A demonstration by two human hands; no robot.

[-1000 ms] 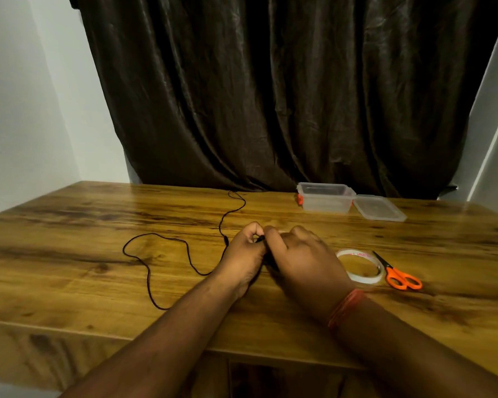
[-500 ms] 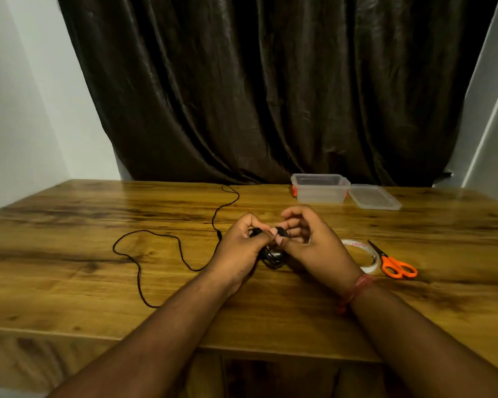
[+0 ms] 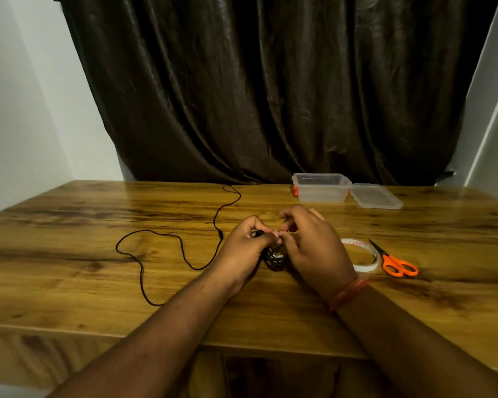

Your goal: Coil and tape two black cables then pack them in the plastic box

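Left hand and right hand both pinch a coiled black cable above a wooden table; a second, loose black cable lies left.

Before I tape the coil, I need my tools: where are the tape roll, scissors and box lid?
tape roll point(image 3: 363, 266): head view, near rim.
scissors point(image 3: 400, 267): head view, orange handles.
box lid point(image 3: 375, 195): head view, flat centre.

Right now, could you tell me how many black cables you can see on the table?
2. One coiled cable sits between the left hand and right hand, both gripping it. One loose cable trails across the table to their left. None shows elsewhere.
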